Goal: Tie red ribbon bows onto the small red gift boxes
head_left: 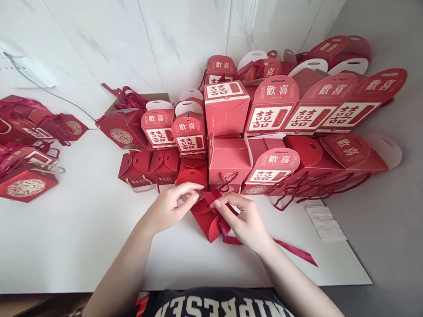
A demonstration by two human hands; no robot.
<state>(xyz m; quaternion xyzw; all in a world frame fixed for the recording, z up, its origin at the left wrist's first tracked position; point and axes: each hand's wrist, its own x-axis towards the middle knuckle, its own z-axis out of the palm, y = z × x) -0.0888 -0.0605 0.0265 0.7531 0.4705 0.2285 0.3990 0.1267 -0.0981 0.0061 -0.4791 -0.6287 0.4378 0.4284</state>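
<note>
A small red gift box (209, 228) stands at an angle on the white table in front of me, with dark red ribbon (226, 225) around it. My right hand (246, 220) pinches the ribbon above the box between thumb and fingers. One long ribbon tail (294, 251) runs out beneath that wrist to the right across the table. My left hand (173, 205) hovers at the box's left side, its thumb and forefinger slightly apart and close to a ribbon end. Part of the box is hidden behind both hands.
Red gift boxes (228, 159) are stacked right behind the work, several with rope handles. More ribboned boxes (26, 186) sit at the far left. White tissues (325, 222) lie near the table's right edge. A cable (50, 90) hangs along the tiled wall.
</note>
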